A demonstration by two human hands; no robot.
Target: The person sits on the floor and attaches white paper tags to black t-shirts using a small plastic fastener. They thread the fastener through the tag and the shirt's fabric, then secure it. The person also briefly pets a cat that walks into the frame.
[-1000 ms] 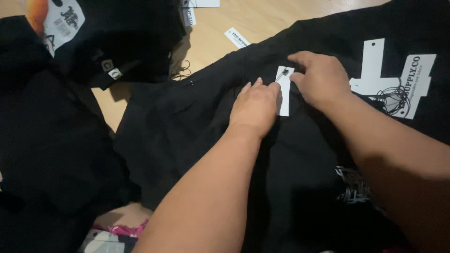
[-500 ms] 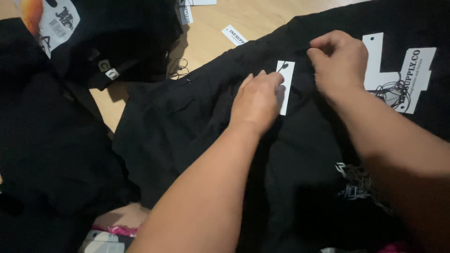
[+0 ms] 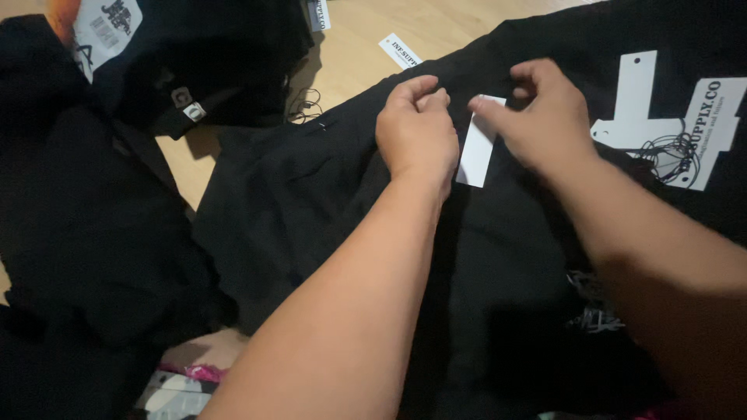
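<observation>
A black garment [image 3: 311, 194] lies spread across a wooden floor. A white paper hang tag [image 3: 476, 152] rests on it near the collar. My left hand [image 3: 416, 132] pinches the black fabric just left of the tag, fingers closed on the cloth. My right hand [image 3: 541, 117] touches the tag's upper end, thumb and forefinger closing on it. Both forearms reach in from the bottom edge.
More white tags with black strings [image 3: 661, 128] lie on the garment at the right. Another black garment with a small label [image 3: 191, 109] is piled at the upper left. Loose white tags [image 3: 401, 50] lie on the wooden floor [image 3: 358, 47].
My left hand moved up from lying flat by the tag and now pinches the fabric. My right hand came back down to the tag's upper end.
</observation>
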